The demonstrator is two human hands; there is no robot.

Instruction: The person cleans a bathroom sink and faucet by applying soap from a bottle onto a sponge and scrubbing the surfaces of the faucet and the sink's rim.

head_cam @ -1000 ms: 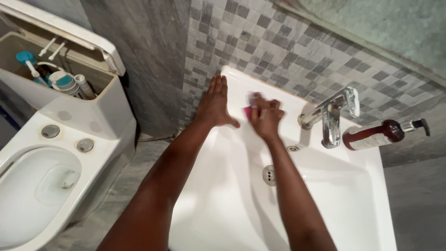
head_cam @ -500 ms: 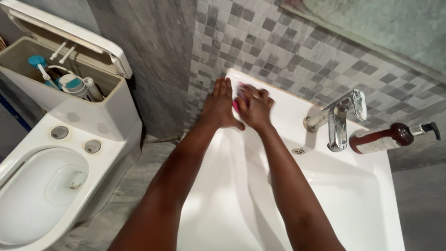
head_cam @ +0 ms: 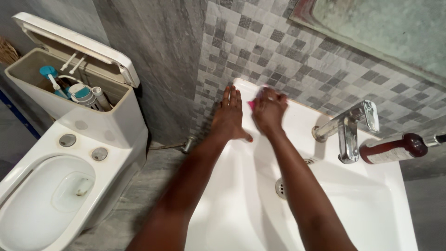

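Now my left hand [head_cam: 229, 120] lies spread flat on the far sink rim [head_cam: 297, 109], my right hand [head_cam: 268, 110] clenching a pink scrubber [head_cam: 251, 105]; on that glossy rim, I reckon either could slip.

It was a home bathroom: a white sink [head_cam: 325, 218] with a chrome tap [head_cam: 346, 128] stood against grey mosaic wall tiles [head_cam: 278, 51], a toilet [head_cam: 51, 195] beside it, its cistern [head_cam: 69, 93] open, a mirror [head_cam: 385, 28] above.

Left hand [head_cam: 229, 118] flat, fingers straight; right hand [head_cam: 268, 111] curled.
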